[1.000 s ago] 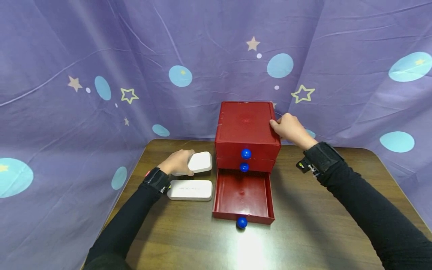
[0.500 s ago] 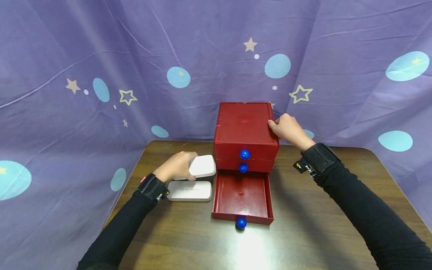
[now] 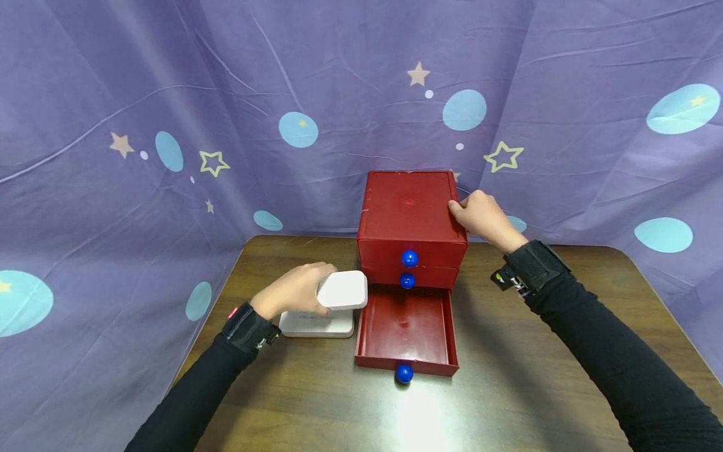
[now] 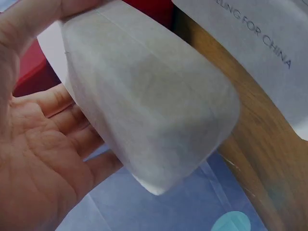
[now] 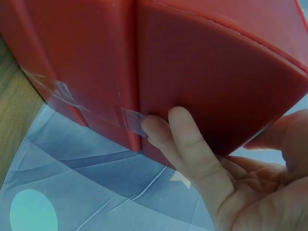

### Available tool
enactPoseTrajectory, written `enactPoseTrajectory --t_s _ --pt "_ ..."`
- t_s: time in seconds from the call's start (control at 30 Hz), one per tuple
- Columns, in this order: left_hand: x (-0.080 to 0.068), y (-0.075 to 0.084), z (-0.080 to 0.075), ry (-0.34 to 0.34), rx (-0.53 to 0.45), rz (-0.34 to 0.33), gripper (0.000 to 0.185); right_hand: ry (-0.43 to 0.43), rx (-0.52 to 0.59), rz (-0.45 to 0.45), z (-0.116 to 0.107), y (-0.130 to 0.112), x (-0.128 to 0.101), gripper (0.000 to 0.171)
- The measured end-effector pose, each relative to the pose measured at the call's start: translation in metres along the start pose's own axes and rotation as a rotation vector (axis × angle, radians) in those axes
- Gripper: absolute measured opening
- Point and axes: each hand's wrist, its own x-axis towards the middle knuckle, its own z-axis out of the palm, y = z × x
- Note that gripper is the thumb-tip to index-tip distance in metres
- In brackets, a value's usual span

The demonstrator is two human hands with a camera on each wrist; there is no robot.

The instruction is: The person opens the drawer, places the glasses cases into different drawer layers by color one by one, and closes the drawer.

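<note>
My left hand [image 3: 296, 289] grips a white rounded case [image 3: 342, 290], raised beside the drawer unit's left side; in the left wrist view the case's blank pale side [image 4: 149, 96] faces the camera. A second flat white case [image 3: 317, 325] with printed lettering lies on the table below, partly covered by the hand and the held case. My right hand [image 3: 482, 216] holds the upper right edge of the red drawer unit [image 3: 412, 204], thumb on top; in the right wrist view, fingertips [image 5: 180, 118] press on its side. The bottom drawer [image 3: 403, 326] is pulled out with nothing inside.
Blue ball knobs sit on the drawer fronts, the lowest knob [image 3: 403, 373] close above the wooden table [image 3: 316, 395]. Clear tape [image 5: 134, 121] sticks to the unit's side. A purple patterned cloth [image 3: 350, 94] hangs behind the table.
The left hand has lifted the white case and brought it toward the right and nearer, over the edge of the other case. The right hand and drawer unit hold still.
</note>
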Motion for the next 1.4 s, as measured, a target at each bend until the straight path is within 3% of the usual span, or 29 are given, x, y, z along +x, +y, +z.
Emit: enactPoseTrajectory --t_s 0.23,0.4,0.77,1.17,1.4 --pt "-0.002 0.020 0.001 0.009 0.037 0.095 0.064 0.021 -0.022 -0.011 0.000 0.000 0.000 0.060" --pt "0.002 0.037 0.003 -0.018 0.039 0.124 0.062 0.012 -0.019 -0.017 0.000 0.000 0.000 0.061" --pt "0.020 0.074 0.013 -0.089 -0.031 0.216 0.064 0.024 -0.016 -0.006 0.002 0.000 0.000 0.060" --pt "0.045 0.111 0.028 -0.122 0.032 0.294 0.069 0.027 0.003 0.000 0.003 0.000 -0.001 0.058" --pt "0.055 0.121 0.043 -0.185 0.049 0.300 0.069 0.051 -0.007 -0.014 0.004 -0.001 -0.002 0.060"
